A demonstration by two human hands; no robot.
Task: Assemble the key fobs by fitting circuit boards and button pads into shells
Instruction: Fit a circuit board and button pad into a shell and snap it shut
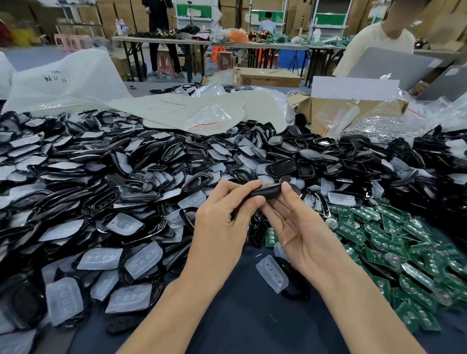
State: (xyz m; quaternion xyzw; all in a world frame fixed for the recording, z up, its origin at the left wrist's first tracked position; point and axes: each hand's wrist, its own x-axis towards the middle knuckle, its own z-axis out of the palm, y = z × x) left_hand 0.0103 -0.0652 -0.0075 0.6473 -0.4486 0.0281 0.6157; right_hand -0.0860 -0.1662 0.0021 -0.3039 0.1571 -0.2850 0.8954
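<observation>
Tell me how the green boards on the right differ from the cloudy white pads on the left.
The circuit boards are green and opaque; the button pads are milky and translucent. The boards are flat rectangles with round silvery contacts; the pads are rounded wedges with a row of bumps. The boards lie in their own heap; the pads are mixed among black shells. Both lie loose in piles.

the table (248,323) has a dark blue top, mostly buried. black shells (145,179) mixed with cloudy button pads (100,258) are heaped over the left and back. green circuit boards (399,251) are piled on the right, with a cardboard box (335,109) and plastic bags (63,81) at the far side.
</observation>
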